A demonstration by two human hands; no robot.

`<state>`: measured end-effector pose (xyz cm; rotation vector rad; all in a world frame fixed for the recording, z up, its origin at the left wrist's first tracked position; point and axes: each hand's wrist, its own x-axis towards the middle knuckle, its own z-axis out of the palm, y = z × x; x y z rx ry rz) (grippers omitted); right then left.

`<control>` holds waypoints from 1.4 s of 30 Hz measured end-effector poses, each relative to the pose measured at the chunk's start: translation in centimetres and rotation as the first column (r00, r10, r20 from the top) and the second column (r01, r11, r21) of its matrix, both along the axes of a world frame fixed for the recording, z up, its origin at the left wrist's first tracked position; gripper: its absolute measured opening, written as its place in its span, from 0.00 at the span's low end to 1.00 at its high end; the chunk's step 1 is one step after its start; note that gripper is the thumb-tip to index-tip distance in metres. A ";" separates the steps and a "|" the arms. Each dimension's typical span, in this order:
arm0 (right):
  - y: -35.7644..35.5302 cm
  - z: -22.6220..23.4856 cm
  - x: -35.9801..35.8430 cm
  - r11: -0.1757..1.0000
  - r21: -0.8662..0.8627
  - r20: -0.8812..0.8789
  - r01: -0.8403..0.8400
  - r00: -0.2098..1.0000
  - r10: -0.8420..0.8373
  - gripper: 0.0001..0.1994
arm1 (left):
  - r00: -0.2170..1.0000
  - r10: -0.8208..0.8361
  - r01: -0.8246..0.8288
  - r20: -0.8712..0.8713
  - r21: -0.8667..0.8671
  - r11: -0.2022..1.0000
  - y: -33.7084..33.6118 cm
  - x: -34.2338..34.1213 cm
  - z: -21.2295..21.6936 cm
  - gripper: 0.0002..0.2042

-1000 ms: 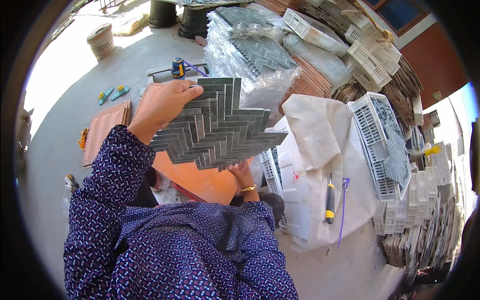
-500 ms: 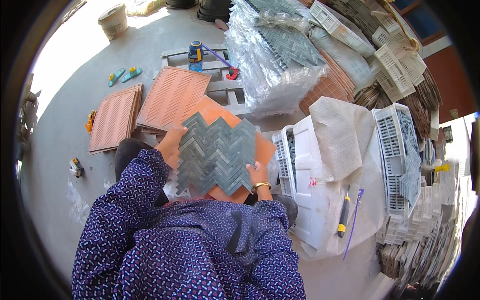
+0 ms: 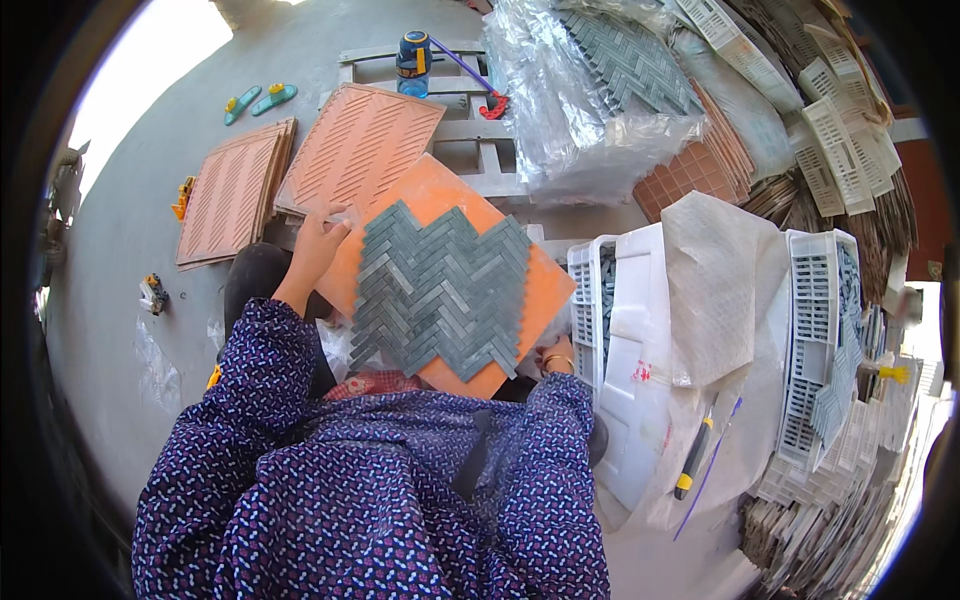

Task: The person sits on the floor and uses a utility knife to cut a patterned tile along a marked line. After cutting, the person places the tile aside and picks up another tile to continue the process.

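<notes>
A sheet of dark green-grey herringbone mosaic tiles (image 3: 440, 290) lies flat on an orange board (image 3: 425, 185), which is turned cornerwise over my lap. My left hand (image 3: 318, 248) is beyond the sheet's left edge, beside the board's upper left side. Its fingers are closed on a bit of clear plastic film (image 3: 346, 215). Low on the right, my right hand (image 3: 556, 355) is off the sheet, in shadow by the board's right side and more crumpled film. The fingers of that hand are mostly hidden.
Stacked pink grooved trays (image 3: 365, 140) stand ahead, near a pallet (image 3: 490, 185) bearing a blue bottle (image 3: 413, 65). Plastic-wrapped mosaic sheets (image 3: 560, 130) rise beyond. At right are a white crate (image 3: 630, 300), a basket of tile pieces (image 3: 815, 330) and a yellow-black knife (image 3: 690, 465).
Both hands have let go of the mosaic sheet, which now rests on the orange board. My left hand has moved up and left, my right hand outward to the right.
</notes>
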<state>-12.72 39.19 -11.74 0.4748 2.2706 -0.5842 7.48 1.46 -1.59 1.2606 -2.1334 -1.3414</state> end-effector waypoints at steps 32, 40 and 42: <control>-2.7 9.8 1.6 0.596 -0.219 -0.695 -0.773 0.552 0.461 0.15 | 0.893 -0.228 0.411 -0.388 0.495 0.766 16.5 -10.8 3.4 0.09; 0.1 2.1 -1.5 0.865 0.133 -0.200 -0.483 0.842 0.501 0.15 | 0.885 -0.187 0.377 -0.426 0.421 0.825 10.2 -10.5 6.4 0.09; -0.5 3.4 0.0 0.905 0.171 -0.321 -0.388 0.847 0.424 0.19 | 0.883 -0.131 0.348 -0.450 0.442 0.827 8.6 -9.8 7.1 0.09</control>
